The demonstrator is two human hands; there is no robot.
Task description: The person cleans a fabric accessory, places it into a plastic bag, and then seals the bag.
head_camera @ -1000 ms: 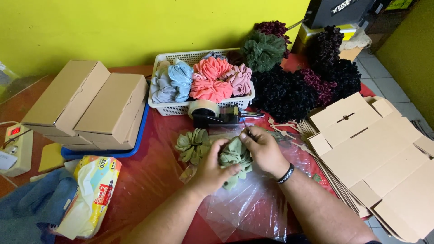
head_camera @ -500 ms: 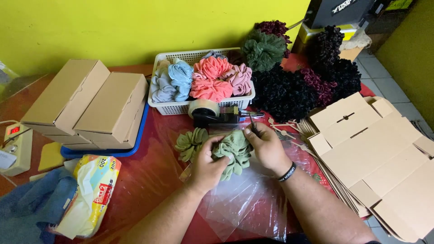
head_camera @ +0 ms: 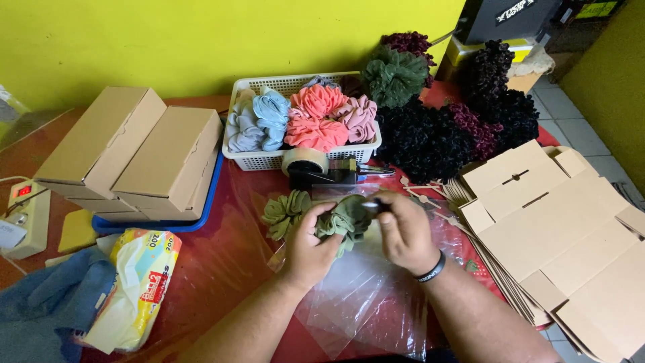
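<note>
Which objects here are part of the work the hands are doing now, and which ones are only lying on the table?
In use:
- left hand and right hand, both gripping the green scrunchie
- clear plastic bag under them
- second green scrunchie beside them

Lying about:
- white basket of scrunchies
- tape dispenser
- closed cardboard boxes
- flat box blanks
- tissue pack

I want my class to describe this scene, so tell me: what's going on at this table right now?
A person holds an olive-green scrunchie in both hands, left hand and right hand, above a clear plastic bag on the red table. Another green scrunchie lies beside it. Behind are a white basket of pastel scrunchies, a tape dispenser, closed boxes to the left and flat cardboard blanks to the right.
</note>
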